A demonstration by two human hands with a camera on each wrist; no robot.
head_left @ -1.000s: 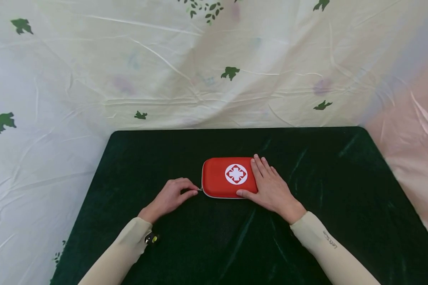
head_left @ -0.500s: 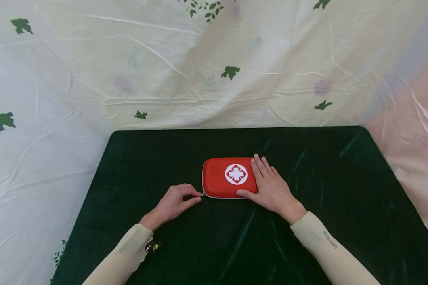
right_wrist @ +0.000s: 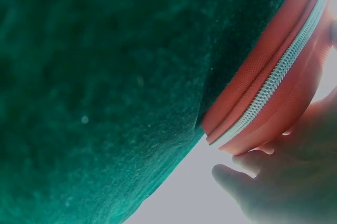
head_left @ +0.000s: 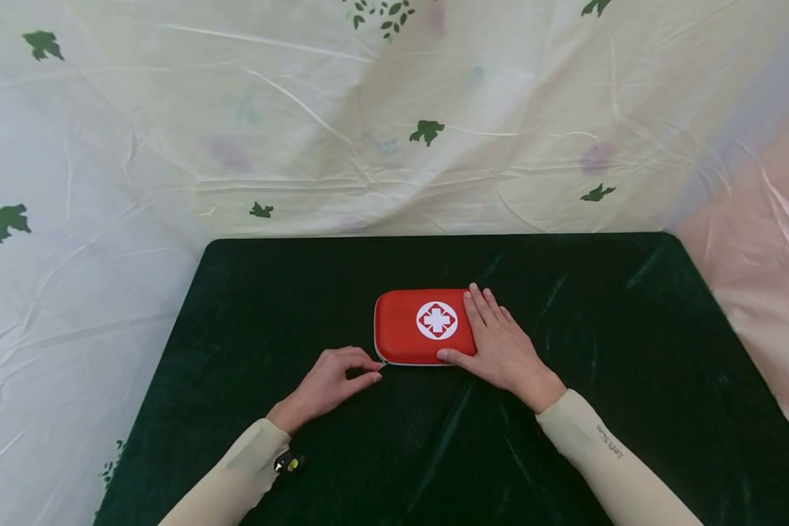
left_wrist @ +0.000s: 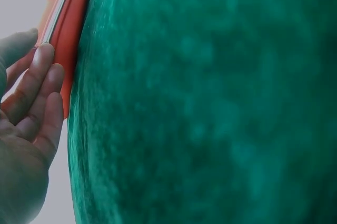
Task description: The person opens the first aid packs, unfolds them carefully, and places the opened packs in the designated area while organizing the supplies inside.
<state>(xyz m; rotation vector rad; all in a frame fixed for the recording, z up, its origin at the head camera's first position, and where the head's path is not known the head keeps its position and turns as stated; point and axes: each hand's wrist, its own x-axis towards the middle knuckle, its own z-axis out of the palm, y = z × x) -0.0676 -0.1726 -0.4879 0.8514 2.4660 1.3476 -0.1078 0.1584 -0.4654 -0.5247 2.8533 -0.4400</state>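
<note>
A red first-aid case (head_left: 397,321) with a white cross emblem lies flat on the dark green cloth, its silver zipper (right_wrist: 275,80) running round the side. At the case's near left corner my left hand (head_left: 332,381) pinches the zipper pull (head_left: 384,364) between thumb and index finger. The left wrist view shows these fingertips right at the zipper line, the other fingers trailing below. My right hand (head_left: 508,356) lies with straight fingers over the right end of the case, thumb on the near edge. In the right wrist view, the zipper teeth along the near side look meshed.
The green velvet-covered table (head_left: 289,285) has rounded far corners and a few creases. Behind it and at both sides hangs a pale curtain (head_left: 302,95) with green leaf shapes. A dark round object (head_left: 288,462) sits under my left cuff.
My left hand has slid the zipper pull round the case's left corner, toward me and to the right. The case and right hand stay in place.
</note>
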